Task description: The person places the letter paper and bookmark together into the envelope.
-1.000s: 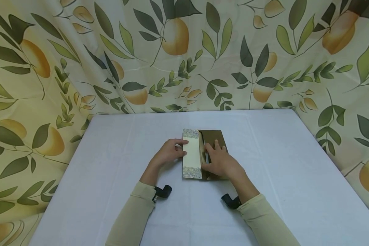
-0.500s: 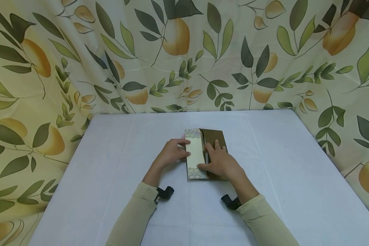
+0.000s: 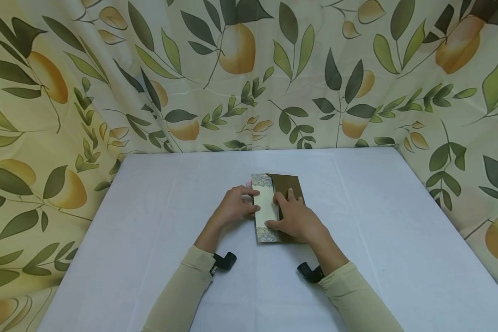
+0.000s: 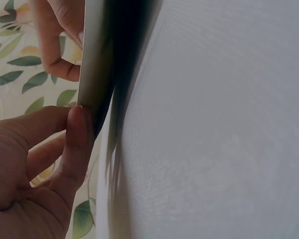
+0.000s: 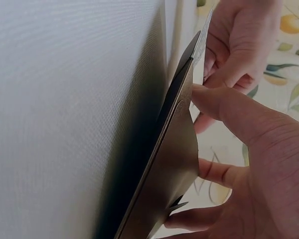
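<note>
A cream card (image 3: 263, 207) with lacy grey-blue bands at both ends lies partly inside a flat brown sleeve (image 3: 288, 183). My left hand (image 3: 234, 203) pinches the card's left edge between thumb and fingertips; the left wrist view shows the thumb tip (image 4: 78, 122) right at that edge. The spread fingers of my right hand (image 3: 298, 217) rest on the sleeve, its thumb reaching over the card's lower right part. From the right wrist, the brown sleeve (image 5: 164, 159) appears tilted, with the right thumb (image 5: 214, 102) at its mouth. A small pink bit (image 3: 248, 183) shows beyond my left fingers.
A white cloth (image 3: 170, 207) covers the table. Behind it and to the sides hangs a curtain (image 3: 253, 115) printed with leaves and fruit. Each wrist carries a black camera (image 3: 225, 261).
The card has moved to the right, deeper into the brown sleeve, with my left hand following it. My right hand has stayed nearly in place. The pink bit has come into view.
</note>
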Demonstrator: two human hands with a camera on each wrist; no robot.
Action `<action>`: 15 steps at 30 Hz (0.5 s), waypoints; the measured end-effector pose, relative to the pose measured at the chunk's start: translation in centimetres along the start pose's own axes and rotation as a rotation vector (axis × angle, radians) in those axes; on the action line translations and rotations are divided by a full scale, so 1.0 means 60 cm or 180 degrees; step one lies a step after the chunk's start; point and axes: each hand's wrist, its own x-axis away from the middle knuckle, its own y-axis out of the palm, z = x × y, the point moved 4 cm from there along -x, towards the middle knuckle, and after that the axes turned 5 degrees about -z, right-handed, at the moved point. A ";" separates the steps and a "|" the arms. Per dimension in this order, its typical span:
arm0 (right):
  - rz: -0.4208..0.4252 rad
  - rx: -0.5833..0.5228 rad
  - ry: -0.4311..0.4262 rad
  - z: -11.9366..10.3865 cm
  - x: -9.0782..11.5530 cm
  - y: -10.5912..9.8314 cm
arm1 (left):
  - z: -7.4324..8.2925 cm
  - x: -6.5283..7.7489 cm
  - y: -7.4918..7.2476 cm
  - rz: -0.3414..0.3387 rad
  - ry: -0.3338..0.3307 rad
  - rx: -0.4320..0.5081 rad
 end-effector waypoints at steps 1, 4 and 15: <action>-0.0006 -0.0005 0.0004 0.000 0.000 0.000 | 0.000 0.000 0.001 -0.0017 -0.0004 0.0033; -0.0013 -0.0010 0.0014 0.000 -0.001 0.000 | 0.001 0.001 0.002 -0.0012 0.0008 0.0058; -0.0030 0.0019 -0.0092 -0.004 -0.001 0.002 | 0.003 0.001 0.010 -0.0114 -0.0001 0.0302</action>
